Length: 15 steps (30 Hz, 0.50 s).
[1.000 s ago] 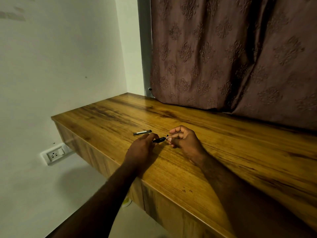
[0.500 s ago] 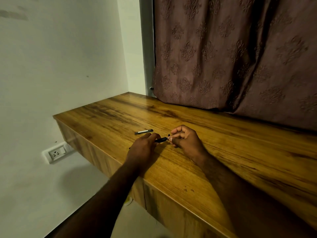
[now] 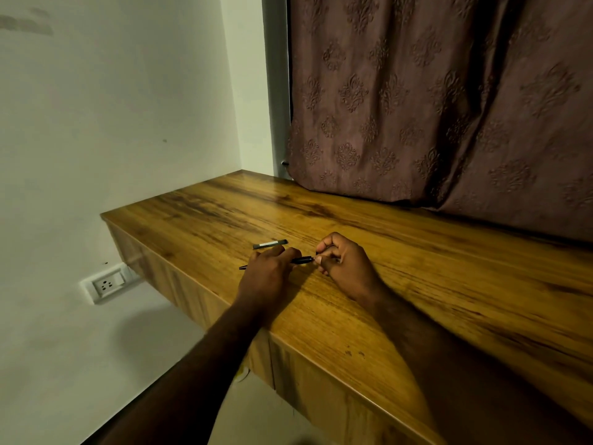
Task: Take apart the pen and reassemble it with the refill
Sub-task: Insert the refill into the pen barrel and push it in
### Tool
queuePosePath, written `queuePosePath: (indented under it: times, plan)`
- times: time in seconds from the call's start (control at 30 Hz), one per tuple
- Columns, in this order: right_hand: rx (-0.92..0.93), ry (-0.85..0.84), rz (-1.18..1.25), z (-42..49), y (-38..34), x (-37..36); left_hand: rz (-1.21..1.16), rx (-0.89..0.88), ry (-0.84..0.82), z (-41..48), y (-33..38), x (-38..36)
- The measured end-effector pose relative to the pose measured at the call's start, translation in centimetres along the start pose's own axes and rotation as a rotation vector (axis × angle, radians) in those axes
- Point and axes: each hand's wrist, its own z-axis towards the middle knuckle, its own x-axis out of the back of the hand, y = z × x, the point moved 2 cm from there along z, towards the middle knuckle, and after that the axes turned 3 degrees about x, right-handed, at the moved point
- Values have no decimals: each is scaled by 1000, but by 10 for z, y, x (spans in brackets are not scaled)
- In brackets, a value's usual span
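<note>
Currently the pen (image 3: 301,260) lies left-right over the desk (image 3: 417,284): left hand (image 3: 266,277) grips its barrel, right hand (image 3: 346,268) pinches its right end. A separate dark piece (image 3: 270,244) lies just beyond the left hand.

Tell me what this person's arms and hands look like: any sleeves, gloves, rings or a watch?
The left hand and the right hand are both bare, with no gloves and no rings on the fingers that show. The forearms are bare as well: no sleeve, watch or bracelet is in view. The light is dim, so finer marks cannot be made out.
</note>
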Motion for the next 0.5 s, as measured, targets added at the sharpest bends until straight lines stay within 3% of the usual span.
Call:
queuePosePath:
  times: [0.5]
  plan:
    - [-26,-85,-1,0,-1,-3,-51,-12,-31,0,0,-4]
